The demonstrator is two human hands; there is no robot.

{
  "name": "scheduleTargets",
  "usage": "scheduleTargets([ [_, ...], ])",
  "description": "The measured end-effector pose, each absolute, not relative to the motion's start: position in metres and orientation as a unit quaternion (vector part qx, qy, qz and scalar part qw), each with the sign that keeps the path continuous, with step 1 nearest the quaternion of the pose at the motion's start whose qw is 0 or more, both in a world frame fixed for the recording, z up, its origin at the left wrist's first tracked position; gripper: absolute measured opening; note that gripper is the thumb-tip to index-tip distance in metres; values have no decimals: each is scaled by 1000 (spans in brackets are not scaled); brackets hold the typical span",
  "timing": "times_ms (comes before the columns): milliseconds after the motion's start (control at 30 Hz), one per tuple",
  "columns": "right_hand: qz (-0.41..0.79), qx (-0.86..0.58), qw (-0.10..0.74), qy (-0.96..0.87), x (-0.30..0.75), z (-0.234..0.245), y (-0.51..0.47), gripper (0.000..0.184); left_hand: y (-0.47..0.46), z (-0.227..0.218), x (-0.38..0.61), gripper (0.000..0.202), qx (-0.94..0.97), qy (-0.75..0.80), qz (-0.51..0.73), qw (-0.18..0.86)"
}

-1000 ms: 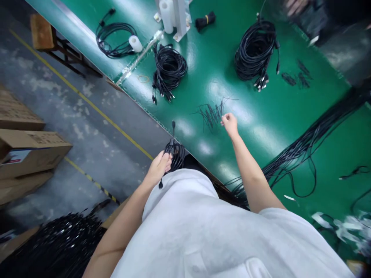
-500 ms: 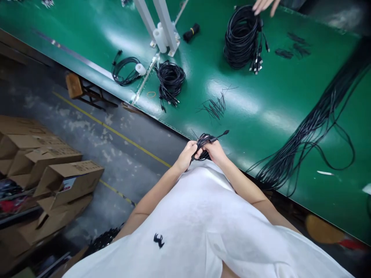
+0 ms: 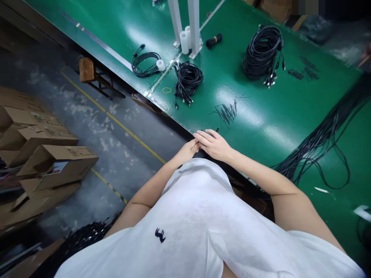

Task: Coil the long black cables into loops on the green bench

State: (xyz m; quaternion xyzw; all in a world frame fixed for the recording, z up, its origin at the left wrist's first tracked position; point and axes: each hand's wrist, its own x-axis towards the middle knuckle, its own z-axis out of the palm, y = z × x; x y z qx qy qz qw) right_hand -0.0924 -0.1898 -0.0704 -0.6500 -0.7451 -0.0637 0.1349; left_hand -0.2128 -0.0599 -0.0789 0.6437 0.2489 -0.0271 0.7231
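Note:
My left hand [image 3: 187,150] and my right hand [image 3: 213,144] meet at the near edge of the green belt [image 3: 261,116], just in front of my white shirt. Both are closed around a small coiled black cable [image 3: 211,132]; only a tip of it shows past my right fingers, the coil itself is hidden under the hands. A scatter of thin black ties [image 3: 227,112] lies on the belt a short way beyond my right hand.
Two cable coils [image 3: 188,79] [image 3: 262,52] lie further out, another coil with a white roll [image 3: 145,65] to the left. Long loose cables [image 3: 321,141] trail on the right. White posts [image 3: 191,23] stand at the back. Cardboard boxes [image 3: 49,162] sit on the floor, left.
My right hand came back from the ties to the coil held by my left. It now lies over the coil and covers it.

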Motion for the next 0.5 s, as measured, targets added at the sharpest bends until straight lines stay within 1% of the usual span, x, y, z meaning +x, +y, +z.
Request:
scheduleTargets([
  [100,-84,-587,60,-803,-86,-56,-177,34,-51,-81,-212,23,546,250,-79,796],
  [233,-91,-562,-12,-822,-86,-42,-168,34,-40,-82,-210,31,413,259,-121,865],
  [333,-106,-550,-55,-827,-86,-34,-165,37,-35,-83,-208,31,359,256,-130,888],
  [500,-66,-533,-107,-837,-87,-21,-158,38,-35,-81,-204,25,328,241,-145,902],
])
